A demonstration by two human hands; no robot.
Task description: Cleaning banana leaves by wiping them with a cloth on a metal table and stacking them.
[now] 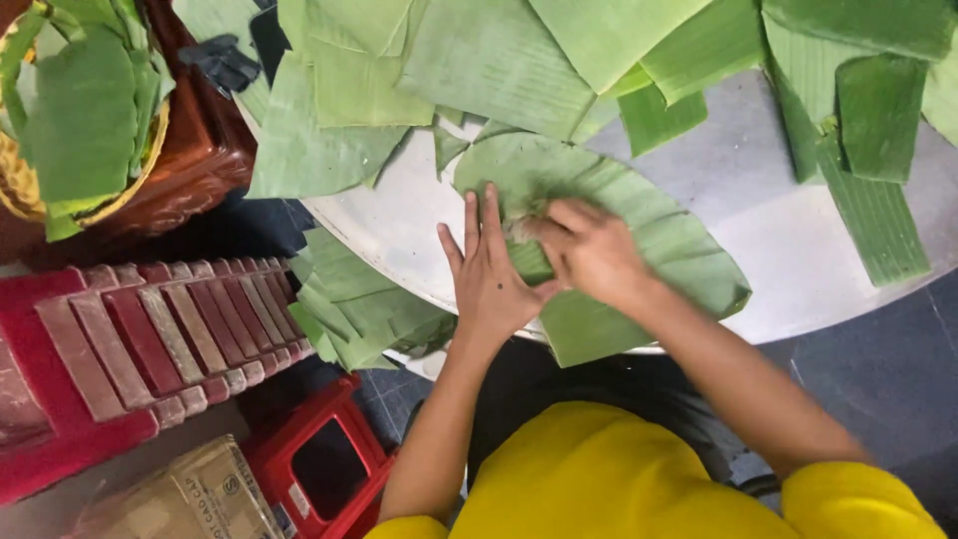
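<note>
Round pale counter [758,250] under a spread of cut banana-leaf pieces; dark floor below.

Rounded leaf piece [639,235] lies flat near the counter's front edge, its near end overhanging the rim toward the person. Left hand [489,274] pressed flat on it, fingers straight and spread, gripping nothing. Right hand [589,250] just beside, touching the left at the thumb, fingers curled down onto the leaf; blurred, so cannot tell whether it pinches anything or only rubs the surface.

Risks, as judged:
- Leaf ribbed crosswise; hard rubbing along a rib could split it.
- Overhanging end unsupported; pressure there could crease or tear it at the rim.
- Loose leaf pile [359,299] sags off the counter's left edge, near the left forearm; a nudge could drop it toward the red stools [150,339].

Further out: more leaf sheets [499,60] at the back, basket [60,150] of leaves on the left.
</note>
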